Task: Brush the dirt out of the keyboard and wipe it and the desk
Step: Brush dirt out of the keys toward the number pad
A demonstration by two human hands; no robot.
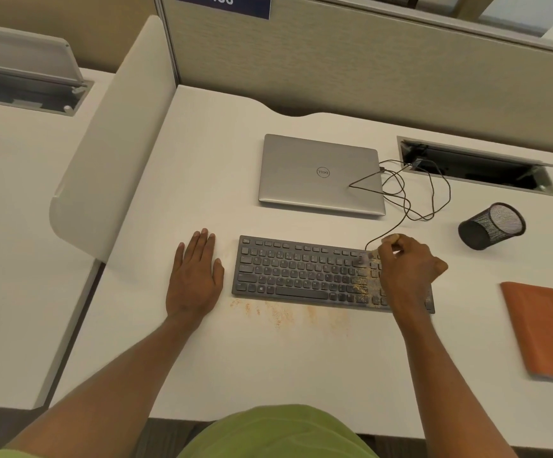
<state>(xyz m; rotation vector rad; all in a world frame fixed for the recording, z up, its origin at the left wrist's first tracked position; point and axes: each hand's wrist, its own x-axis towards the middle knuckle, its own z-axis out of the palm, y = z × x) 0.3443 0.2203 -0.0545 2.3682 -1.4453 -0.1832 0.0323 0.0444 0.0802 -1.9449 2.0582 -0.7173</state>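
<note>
Mesh pen cup (491,226) lies on its side right of the right hand (407,269), which curls round a blurred brush (364,258) over the dark keyboard (301,272), tan crumbs (362,287) on that end; left hand (196,276) flat, fingers straight, on the worktop (202,160) beside it

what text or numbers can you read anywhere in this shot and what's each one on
"436": white digits on the blue sign at the top edge.
"DELL": round logo on the closed laptop lid, seen upside down.
Key legends on the keyboard: too small and blurred to read.
</note>
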